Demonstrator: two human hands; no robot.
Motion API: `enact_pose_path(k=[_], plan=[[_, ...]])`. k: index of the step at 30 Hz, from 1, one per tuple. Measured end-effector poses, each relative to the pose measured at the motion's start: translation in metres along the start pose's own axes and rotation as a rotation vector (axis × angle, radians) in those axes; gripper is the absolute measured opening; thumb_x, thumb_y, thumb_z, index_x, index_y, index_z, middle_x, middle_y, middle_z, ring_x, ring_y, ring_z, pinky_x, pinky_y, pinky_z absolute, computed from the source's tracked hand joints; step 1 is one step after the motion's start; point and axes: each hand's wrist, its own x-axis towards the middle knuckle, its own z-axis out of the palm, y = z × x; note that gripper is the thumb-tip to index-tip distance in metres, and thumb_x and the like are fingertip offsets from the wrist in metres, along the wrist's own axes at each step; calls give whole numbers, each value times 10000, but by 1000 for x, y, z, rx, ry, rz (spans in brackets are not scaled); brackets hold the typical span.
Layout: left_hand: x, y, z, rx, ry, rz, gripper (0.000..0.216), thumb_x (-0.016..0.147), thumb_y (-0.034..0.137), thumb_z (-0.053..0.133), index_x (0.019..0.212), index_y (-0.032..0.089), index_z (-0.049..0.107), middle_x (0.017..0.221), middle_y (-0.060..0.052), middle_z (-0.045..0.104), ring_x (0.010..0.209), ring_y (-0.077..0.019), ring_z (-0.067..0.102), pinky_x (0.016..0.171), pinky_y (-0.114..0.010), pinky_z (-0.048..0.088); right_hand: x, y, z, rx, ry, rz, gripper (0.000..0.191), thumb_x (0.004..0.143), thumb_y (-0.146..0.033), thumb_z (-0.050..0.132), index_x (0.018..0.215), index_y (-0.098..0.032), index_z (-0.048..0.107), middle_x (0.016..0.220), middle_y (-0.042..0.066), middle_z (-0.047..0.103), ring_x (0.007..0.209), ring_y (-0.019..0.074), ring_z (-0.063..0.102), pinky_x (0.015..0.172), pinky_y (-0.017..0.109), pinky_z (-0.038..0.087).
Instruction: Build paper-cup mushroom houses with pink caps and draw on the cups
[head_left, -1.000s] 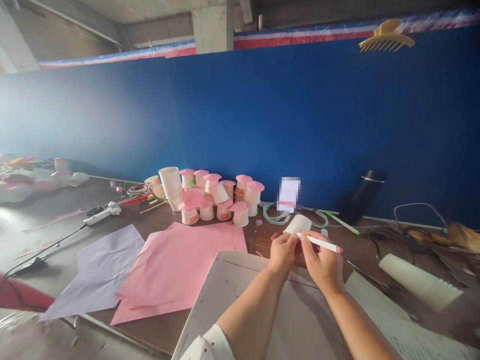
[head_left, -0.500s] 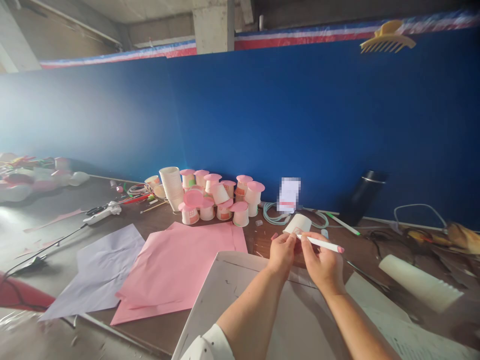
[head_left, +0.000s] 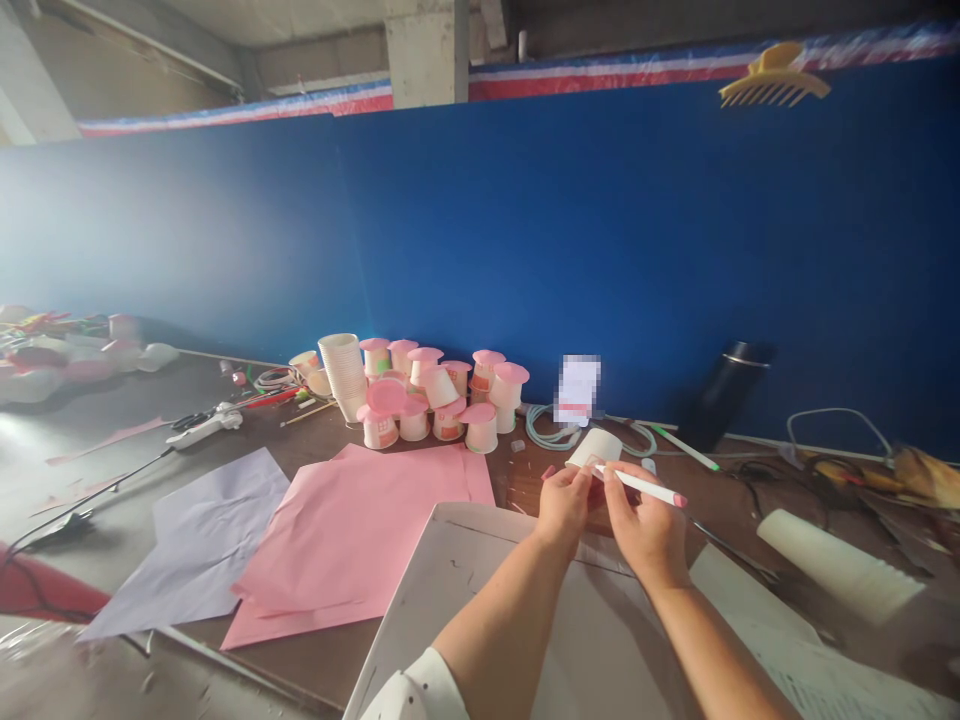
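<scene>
My left hand (head_left: 564, 503) grips a white paper cup (head_left: 598, 448) by its near side, the cup tipped with its base away from me. Faint reddish lines show on the cup's wall near my fingers. Between the fingers of my right hand (head_left: 651, 525) is a white marker pen (head_left: 646, 487) with a pink end. Its tip points left and meets or nearly meets the cup; my fingers partly hide that spot. Both forearms reach over a large white board or sheet (head_left: 442, 590).
Pink-topped paper cups (head_left: 481, 425) stand grouped at the back, beside a tall cup stack (head_left: 343, 375). Pink paper (head_left: 360, 530) and lilac paper (head_left: 202, 540) lie left. A black bottle (head_left: 724, 395), a green-capped marker (head_left: 686, 447) and a white cup stack (head_left: 836, 565) are right.
Both hands keep their hold on the cup and the marker. Only a very slight shift of the cup and right hand shows.
</scene>
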Motion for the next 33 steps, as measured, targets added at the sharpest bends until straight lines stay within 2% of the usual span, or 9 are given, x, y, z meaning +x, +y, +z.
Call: enact_pose_path(k=[12, 25, 33], plan=[[0, 1, -2, -17, -14, -13, 467, 606, 570, 845, 708, 155, 655, 686, -36, 642, 787, -207, 681, 874, -363, 535, 1, -2, 0, 13, -7, 2, 496, 959, -621, 495, 944, -185, 731, 869, 132, 765, 800, 271, 737, 719, 369, 587], [1, -1, -2, 30, 41, 25, 414, 665, 532, 814, 633, 162, 630, 646, -3, 570, 673, -129, 561, 770, -292, 503, 0, -2, 0, 35, -29, -8, 508, 959, -635, 485, 951, -185, 721, 892, 144, 768, 818, 282, 741, 735, 394, 595], [2, -2, -1, 21, 48, 29, 416, 641, 539, 816, 648, 158, 650, 674, -9, 564, 658, -121, 526, 695, -268, 473, -1, -1, 0, 51, -56, 7, 485, 951, -625, 506, 935, -186, 712, 905, 144, 771, 801, 278, 742, 731, 395, 597]])
